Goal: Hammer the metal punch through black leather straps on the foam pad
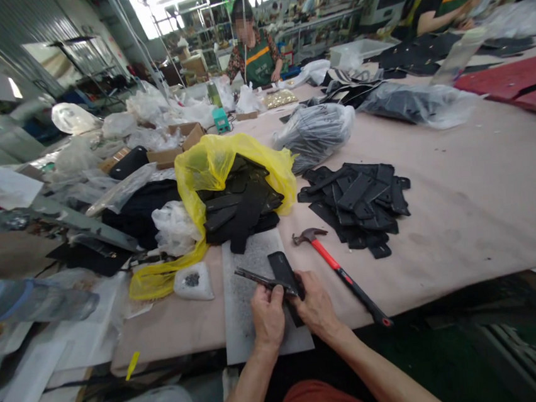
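At the near edge of the table, toward the left, a small clear pouch lay with a clump of tiny dark bits inside (too small to tell what), within easy reach. Beside it a yellow bag lay on its side, mouth open, with flat black pieces spilling out toward the person, probably so they could be drawn out one at a time. A grey slab sat just in front of it, seemingly as a firm base. Over it the left hand pinched a thin dark strip between thumb and fingers. The right hand pinched a flat black piece against that strip, both held just above the slab. A red-handled hammer lay just right of that hand, handle toward the person. Further right, a loose pile of similar pieces lay on the table itself, outside any bag.
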